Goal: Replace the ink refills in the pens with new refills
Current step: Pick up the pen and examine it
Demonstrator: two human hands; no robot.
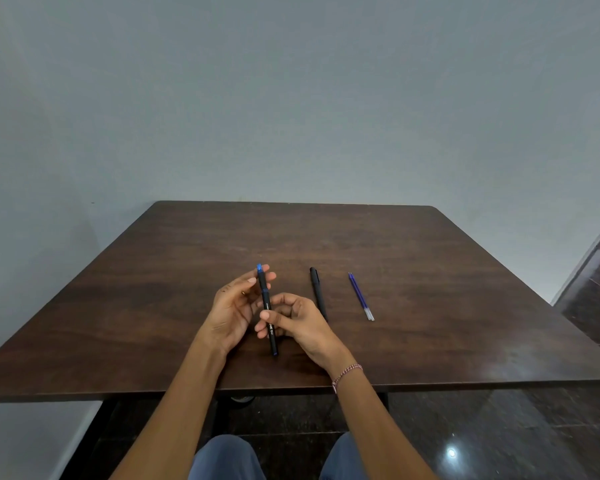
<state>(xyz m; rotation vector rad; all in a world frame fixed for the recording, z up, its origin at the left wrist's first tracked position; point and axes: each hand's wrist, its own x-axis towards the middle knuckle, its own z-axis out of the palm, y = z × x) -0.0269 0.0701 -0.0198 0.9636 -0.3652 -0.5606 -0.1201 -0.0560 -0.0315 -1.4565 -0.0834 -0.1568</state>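
Observation:
A black pen with a blue cap end point(266, 308) is held just above the brown table point(430, 271), near its front middle. My left hand point(231, 313) grips the pen's upper part near the blue end, fingers curled around it. My right hand point(300, 323) pinches the pen's lower barrel between thumb and fingers. A second black pen point(318, 293) lies on the table just right of my right hand. Two blue refills point(360, 295) lie side by side further right, their clear ends towards me.
The table stands against a grey wall point(291, 98). Its front edge runs just under my forearms. A dark glossy floor point(499, 438) shows below and to the right. My knees in blue trousers point(222, 459) are under the table edge.

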